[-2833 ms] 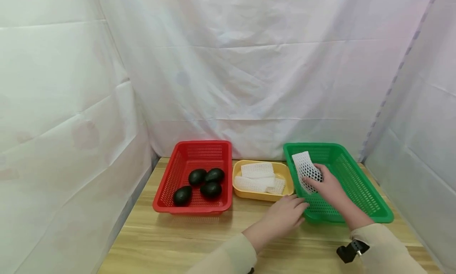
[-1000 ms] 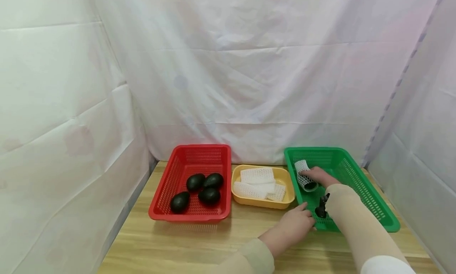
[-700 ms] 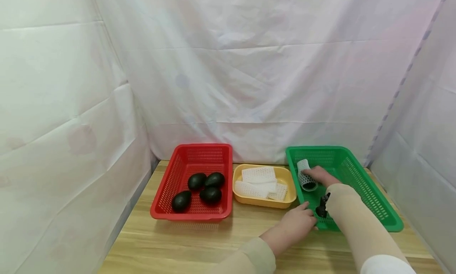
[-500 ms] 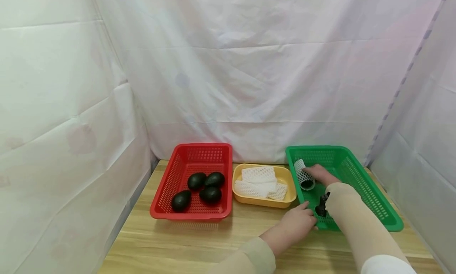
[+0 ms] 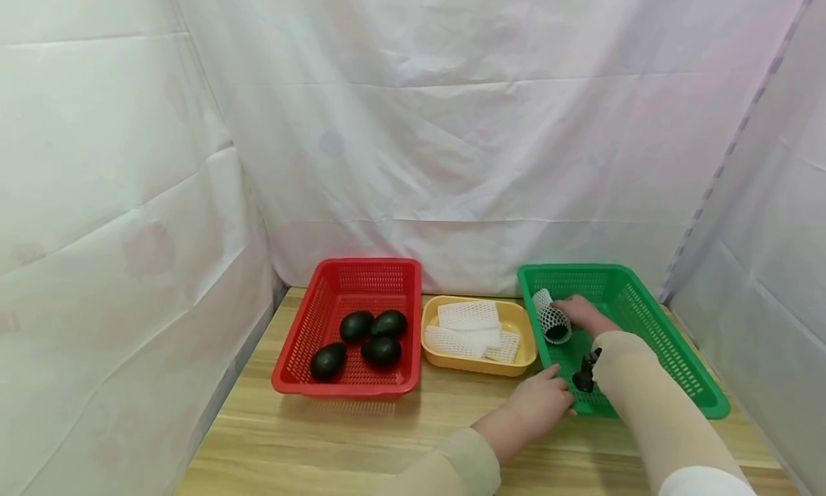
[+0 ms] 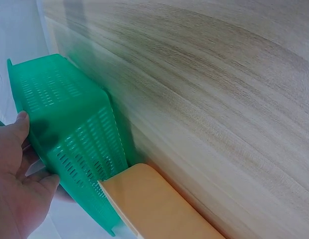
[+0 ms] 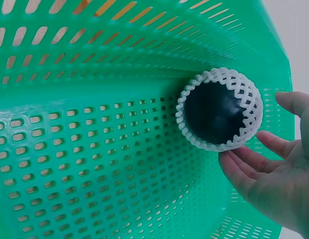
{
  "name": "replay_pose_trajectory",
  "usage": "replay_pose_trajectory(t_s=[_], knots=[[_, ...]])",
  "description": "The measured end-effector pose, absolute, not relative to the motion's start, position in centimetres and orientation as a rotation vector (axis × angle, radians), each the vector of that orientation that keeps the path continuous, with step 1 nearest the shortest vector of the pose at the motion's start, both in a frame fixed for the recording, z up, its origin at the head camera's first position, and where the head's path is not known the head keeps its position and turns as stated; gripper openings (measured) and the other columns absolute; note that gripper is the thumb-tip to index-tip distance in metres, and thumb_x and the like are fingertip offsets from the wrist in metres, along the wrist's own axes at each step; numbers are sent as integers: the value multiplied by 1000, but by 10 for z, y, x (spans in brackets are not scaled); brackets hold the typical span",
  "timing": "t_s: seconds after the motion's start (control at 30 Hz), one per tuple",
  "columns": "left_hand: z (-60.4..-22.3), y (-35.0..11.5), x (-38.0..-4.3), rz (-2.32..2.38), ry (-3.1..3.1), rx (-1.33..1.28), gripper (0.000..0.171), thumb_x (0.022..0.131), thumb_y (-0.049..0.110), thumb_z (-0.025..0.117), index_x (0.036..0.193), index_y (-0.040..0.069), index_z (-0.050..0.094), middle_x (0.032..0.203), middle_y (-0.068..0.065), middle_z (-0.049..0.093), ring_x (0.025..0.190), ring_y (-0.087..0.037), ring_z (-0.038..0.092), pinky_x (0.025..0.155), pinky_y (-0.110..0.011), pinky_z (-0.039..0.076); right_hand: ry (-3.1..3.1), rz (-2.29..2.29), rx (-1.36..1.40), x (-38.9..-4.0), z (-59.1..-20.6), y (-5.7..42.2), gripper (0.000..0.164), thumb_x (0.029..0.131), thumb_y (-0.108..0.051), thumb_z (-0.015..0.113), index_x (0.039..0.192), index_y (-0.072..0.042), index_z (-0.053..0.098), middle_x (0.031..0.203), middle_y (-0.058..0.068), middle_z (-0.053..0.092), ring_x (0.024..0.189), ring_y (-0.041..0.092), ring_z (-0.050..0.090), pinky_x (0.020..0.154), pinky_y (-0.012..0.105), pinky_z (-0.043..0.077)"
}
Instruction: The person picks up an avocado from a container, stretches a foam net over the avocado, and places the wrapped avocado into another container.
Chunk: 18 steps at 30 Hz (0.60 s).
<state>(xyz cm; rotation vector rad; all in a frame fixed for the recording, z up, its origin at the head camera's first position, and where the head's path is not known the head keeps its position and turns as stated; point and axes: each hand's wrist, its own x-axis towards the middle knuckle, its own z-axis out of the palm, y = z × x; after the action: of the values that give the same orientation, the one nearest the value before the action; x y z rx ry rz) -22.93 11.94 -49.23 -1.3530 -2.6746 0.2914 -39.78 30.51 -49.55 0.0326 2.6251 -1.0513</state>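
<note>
A dark avocado in a white foam net (image 5: 556, 325) lies in the left part of the green basket (image 5: 671, 338). My right hand (image 5: 581, 313) is beside it, inside the basket. In the right wrist view, the fingertips of that hand (image 7: 274, 169) touch or nearly touch the netted avocado's (image 7: 214, 112) edge, while the thumb stands off it. My left hand (image 5: 538, 403) holds the green basket's front left corner. In the left wrist view, the left hand's (image 6: 20, 174) thumb and fingers straddle the basket rim (image 6: 37, 144).
A red basket (image 5: 284, 353) with several bare avocados (image 5: 381, 351) stands on the left of the wooden table (image 5: 310, 446). Between the baskets sits a yellow tray (image 5: 477, 367) with several flat white foam nets (image 5: 467, 313). White cloth (image 5: 413, 123) hangs behind and at both sides.
The right hand lowered the netted avocado into the green basket, and its fingers have since loosened and drawn slightly right. The left hand shifted onto the basket's corner, then stayed there.
</note>
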Motion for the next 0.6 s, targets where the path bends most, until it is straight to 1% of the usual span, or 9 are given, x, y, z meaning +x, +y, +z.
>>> replay_pose_trajectory(t_s=[0.07, 0.13, 0.17, 0.23, 0.3, 0.33, 0.4, 0.43, 0.6], knots=[[-492, 120, -229, 285, -2673, -1352, 30, 99, 47, 47, 116, 34, 68, 110, 21, 63, 119, 4, 49, 115, -23, 14, 2622, -1061, 29, -400, -495, 306, 36, 102, -31, 42, 88, 1, 51, 76, 10, 48, 63, 18, 46, 67, 44, 46], [-491, 120, -229, 284, -2672, -1349, 30, 99, 47, 47, 116, 34, 68, 111, 21, 63, 119, 4, 49, 114, -23, 15, 2622, -1067, 21, -400, -493, 306, 37, 102, -32, 42, 90, 2, 53, 75, 10, 47, 62, 18, 46, 67, 45, 46], [-491, 120, -228, 285, -2672, -1346, 30, 99, 47, 47, 116, 34, 68, 111, 21, 63, 119, 4, 49, 114, -23, 15, 2621, -1074, 16, -399, -491, 306, 40, 102, -32, 43, 97, 6, 55, 80, 14, 51, 65, 20, 49, 69, 46, 47], [-490, 120, -228, 286, -2671, -1341, 30, 99, 47, 47, 116, 35, 68, 111, 21, 63, 119, 4, 49, 114, -23, 15, 2626, -1060, -6, -396, -486, 307, 50, 102, -33, 41, 116, 14, 52, 100, 28, 55, 78, 28, 56, 75, 49, 49], [-490, 120, -227, 285, -2667, -1340, 30, 99, 47, 46, 116, 35, 68, 111, 21, 63, 119, 4, 49, 114, -23, 16, 2625, -1054, -14, -393, -482, 308, 60, 104, -33, 39, 135, 18, 38, 125, 38, 45, 98, 40, 56, 84, 53, 49], [-490, 120, -227, 280, -2665, -1339, 30, 99, 47, 46, 115, 35, 69, 111, 21, 63, 119, 4, 49, 114, -23, 17, 2625, -1054, -19, -392, -479, 308, 63, 104, -32, 38, 139, 19, 30, 134, 40, 38, 107, 45, 52, 88, 56, 47], [-490, 120, -227, 269, -2662, -1342, 30, 100, 46, 46, 115, 34, 69, 112, 21, 63, 119, 3, 49, 114, -23, 17, 2625, -1051, -22, -389, -475, 308, 65, 105, -32, 37, 142, 19, 24, 141, 41, 28, 118, 50, 44, 92, 58, 44], [-490, 120, -227, 259, -2665, -1342, 30, 100, 46, 47, 115, 34, 69, 112, 20, 63, 120, 3, 49, 114, -23, 18, 2628, -1054, -21, -387, -472, 307, 64, 105, -32, 37, 142, 19, 23, 141, 41, 27, 120, 52, 42, 93, 59, 43], [-490, 120, -226, 249, -2700, -1330, 28, 100, 44, 48, 115, 33, 69, 112, 20, 63, 120, 3, 49, 114, -23, 16, 2674, -1042, -66, -379, -463, 301, 61, 105, -30, 38, 141, 18, 28, 139, 40, 30, 118, 52, 44, 90, 58, 44]])
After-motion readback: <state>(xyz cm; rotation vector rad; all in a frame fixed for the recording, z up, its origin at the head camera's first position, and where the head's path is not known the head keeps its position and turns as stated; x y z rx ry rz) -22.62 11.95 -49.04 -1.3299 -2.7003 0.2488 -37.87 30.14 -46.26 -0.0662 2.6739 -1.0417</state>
